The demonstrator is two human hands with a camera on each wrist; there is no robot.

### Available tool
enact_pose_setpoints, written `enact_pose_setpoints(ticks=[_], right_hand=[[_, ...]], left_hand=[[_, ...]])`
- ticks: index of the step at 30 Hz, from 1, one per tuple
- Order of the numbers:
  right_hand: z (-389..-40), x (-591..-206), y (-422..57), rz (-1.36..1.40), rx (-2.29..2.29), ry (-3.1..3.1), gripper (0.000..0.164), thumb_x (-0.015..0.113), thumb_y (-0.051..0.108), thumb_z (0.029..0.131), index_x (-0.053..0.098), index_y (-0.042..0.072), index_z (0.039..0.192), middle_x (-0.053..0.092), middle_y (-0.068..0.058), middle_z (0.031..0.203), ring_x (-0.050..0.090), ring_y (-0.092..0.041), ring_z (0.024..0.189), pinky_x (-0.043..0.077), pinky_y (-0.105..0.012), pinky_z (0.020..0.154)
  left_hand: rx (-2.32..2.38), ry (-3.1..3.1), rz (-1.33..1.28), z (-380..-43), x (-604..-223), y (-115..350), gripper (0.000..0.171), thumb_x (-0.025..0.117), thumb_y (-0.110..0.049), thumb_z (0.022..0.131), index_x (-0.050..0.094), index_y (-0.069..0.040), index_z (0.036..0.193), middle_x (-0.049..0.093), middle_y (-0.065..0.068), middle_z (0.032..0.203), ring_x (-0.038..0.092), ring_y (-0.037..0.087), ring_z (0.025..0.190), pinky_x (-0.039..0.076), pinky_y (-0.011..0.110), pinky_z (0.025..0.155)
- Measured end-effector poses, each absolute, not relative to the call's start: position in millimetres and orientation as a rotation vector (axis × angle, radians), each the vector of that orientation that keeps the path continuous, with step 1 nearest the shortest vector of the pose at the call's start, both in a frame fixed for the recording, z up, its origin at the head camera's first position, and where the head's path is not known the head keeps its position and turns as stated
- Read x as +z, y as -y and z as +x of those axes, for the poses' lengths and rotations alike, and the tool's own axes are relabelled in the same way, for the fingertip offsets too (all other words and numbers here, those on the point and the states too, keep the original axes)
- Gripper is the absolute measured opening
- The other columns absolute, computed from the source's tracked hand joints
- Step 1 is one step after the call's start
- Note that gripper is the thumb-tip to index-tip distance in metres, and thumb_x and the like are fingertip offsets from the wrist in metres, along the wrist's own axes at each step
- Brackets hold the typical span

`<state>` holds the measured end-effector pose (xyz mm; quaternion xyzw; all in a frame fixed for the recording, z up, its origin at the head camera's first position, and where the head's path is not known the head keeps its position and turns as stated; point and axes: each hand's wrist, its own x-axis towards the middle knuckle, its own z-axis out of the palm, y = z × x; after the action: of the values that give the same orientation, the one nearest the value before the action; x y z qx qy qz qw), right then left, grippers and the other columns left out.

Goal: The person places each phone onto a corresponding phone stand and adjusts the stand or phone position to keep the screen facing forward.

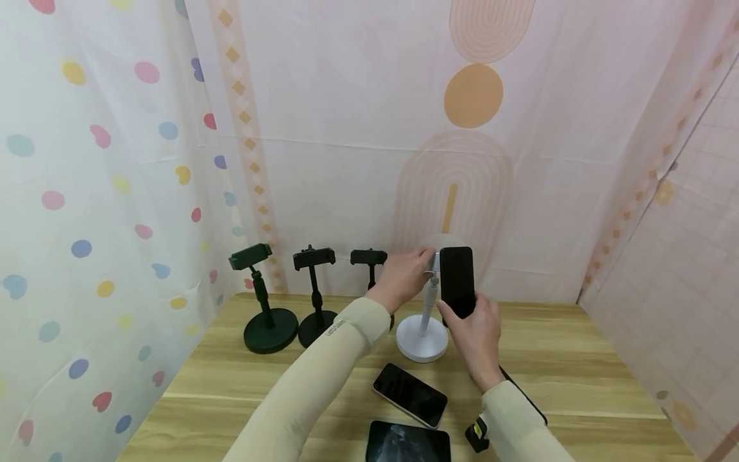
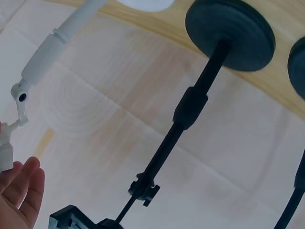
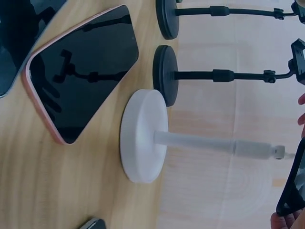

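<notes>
- We see a black phone [image 1: 457,279] held upright above the table [image 1: 600,391], just beside the clamp of a white stand [image 1: 422,337]; whether they touch, we cannot tell.
- Our right hand [image 1: 476,333] grips that phone by its lower end, thumb along the left edge.
- Our left hand [image 1: 404,279] pinches the white stand's clamp, its outer fingers loosely bent.
- Nearer us lie a second phone [image 1: 411,394] and a dark tablet [image 1: 408,443].
- To the left stand two black stands [image 1: 314,256] and a green stand [image 1: 270,330].
</notes>
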<state>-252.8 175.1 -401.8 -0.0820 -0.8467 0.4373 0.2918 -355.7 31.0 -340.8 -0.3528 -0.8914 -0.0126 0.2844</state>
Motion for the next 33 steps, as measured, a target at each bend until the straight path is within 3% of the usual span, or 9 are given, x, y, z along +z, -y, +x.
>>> enact_pose_setpoints(ticks=[7,15,25,33], right_hand=[[-265,-392,-168,-0.201,1.185,2.282,0.079,0.076,0.049,0.084,0.051,-0.005,0.136,0.048,-0.021,0.118,0.046,-0.034,0.103,0.042,-0.050,0.084],[-278,-388,-162,-0.141,1.190,2.254,0.076,0.078,0.043,0.084,0.051,-0.006,0.136,0.049,-0.022,0.119,0.046,-0.034,0.103,0.041,-0.048,0.087],[-282,-387,-153,-0.110,1.204,2.207,0.077,0.079,0.042,0.084,0.050,-0.007,0.136,0.048,-0.023,0.120,0.046,-0.035,0.104,0.040,-0.049,0.087],[-288,-389,-150,-0.125,1.214,2.204,0.078,0.078,0.044,0.084,0.049,-0.006,0.136,0.047,-0.023,0.119,0.046,-0.035,0.101,0.040,-0.048,0.086]], left_hand=[[-0.217,2.385,-0.903,-349,-345,-22,0.040,0.068,-0.030,0.096,0.059,-0.011,0.131,0.068,0.004,0.118,0.070,0.019,0.089,0.056,0.032,0.070],[-0.447,2.414,-0.906,-350,-345,-18,0.022,0.061,-0.024,0.101,0.061,-0.014,0.120,0.069,0.004,0.105,0.069,0.020,0.089,0.055,0.034,0.069],[-0.821,2.549,-0.989,-359,-341,-16,0.027,0.048,-0.018,0.106,0.057,-0.012,0.131,0.064,0.006,0.126,0.064,0.019,0.110,0.051,0.032,0.090],[-0.929,2.606,-1.011,-361,-337,-15,0.030,0.048,-0.017,0.106,0.056,-0.015,0.135,0.063,0.006,0.129,0.065,0.020,0.108,0.052,0.033,0.089]])
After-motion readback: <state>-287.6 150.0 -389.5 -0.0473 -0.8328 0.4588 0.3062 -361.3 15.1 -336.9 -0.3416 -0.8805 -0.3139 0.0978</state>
